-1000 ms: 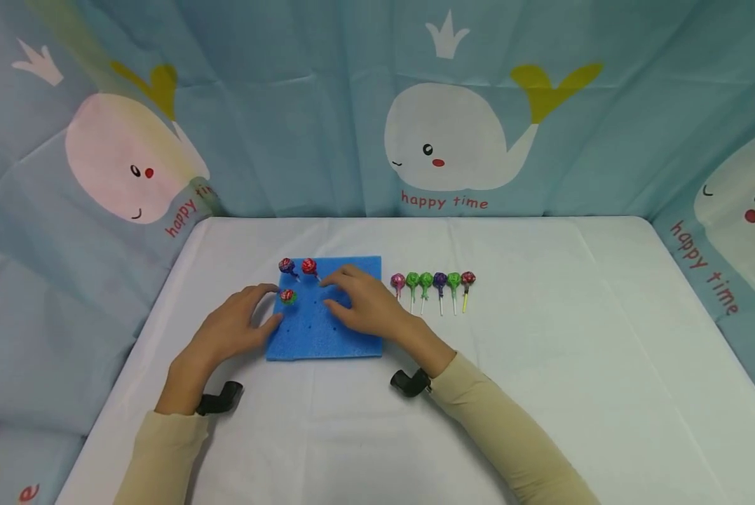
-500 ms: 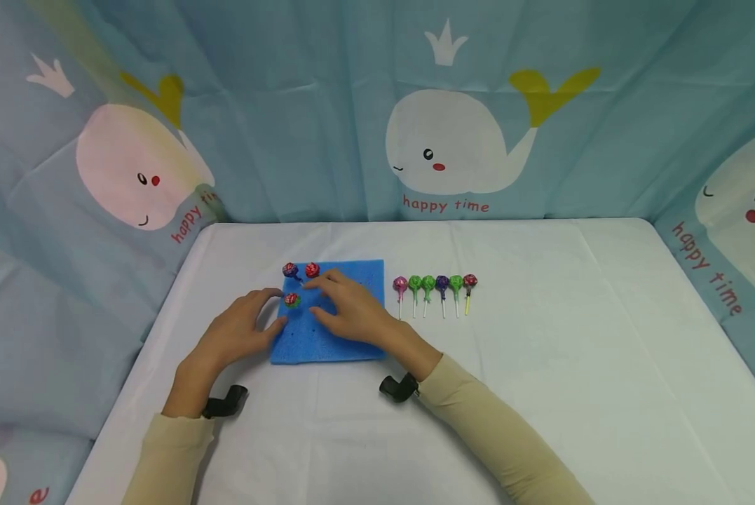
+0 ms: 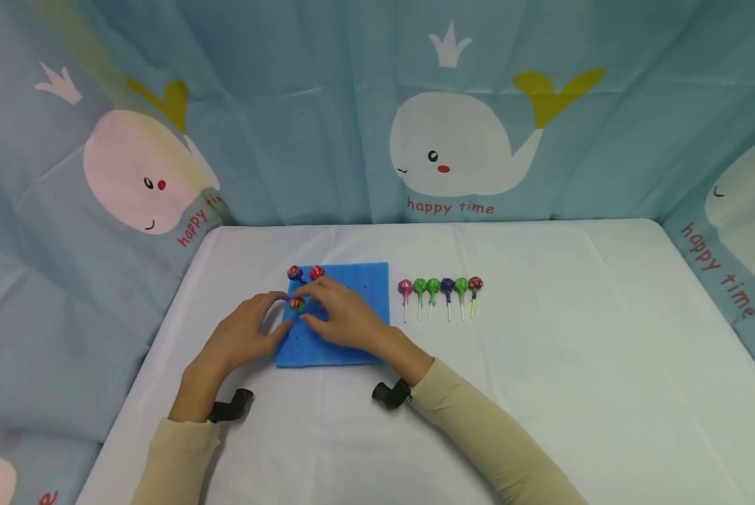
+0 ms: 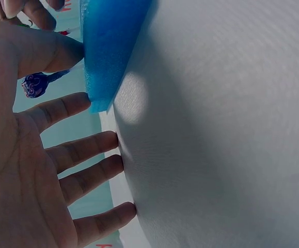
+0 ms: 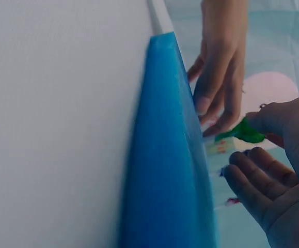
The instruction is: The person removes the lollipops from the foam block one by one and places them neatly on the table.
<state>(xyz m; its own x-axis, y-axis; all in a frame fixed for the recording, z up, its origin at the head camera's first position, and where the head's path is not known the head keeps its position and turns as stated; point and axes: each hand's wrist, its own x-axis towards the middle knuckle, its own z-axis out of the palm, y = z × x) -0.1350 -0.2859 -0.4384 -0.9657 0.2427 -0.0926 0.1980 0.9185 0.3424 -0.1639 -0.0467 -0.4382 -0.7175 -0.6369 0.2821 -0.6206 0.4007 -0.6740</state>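
Observation:
A blue foam block [image 3: 371,284] lies on the table, with three wrapped lollipops standing in its left part. Two are at the back: a blue-and-red lollipop [image 3: 295,273] and a red lollipop [image 3: 317,272]. In front of them stands a red-and-green lollipop [image 3: 296,304]. My right hand [image 3: 345,317] is over the foam, thumb and index finger apart on either side of that lollipop; in the right wrist view the thumb overlaps its green wrapper [image 5: 248,133]. My left hand [image 3: 241,335] is at the foam's left edge, fingers spread, thumb and index fingertips right at the block.
Right of the foam, several lollipops lie in a row on the white tablecloth [image 3: 573,351]: a pink one [image 3: 405,287], green ones, a purple one [image 3: 448,285], and a dark red one [image 3: 475,283] with a yellow stick. A whale-print curtain [image 3: 327,140] hangs behind the table.
My right hand has moved left across the foam to the red-and-green lollipop. My left hand keeps its place at the foam's left edge. The head view has shifted slightly.

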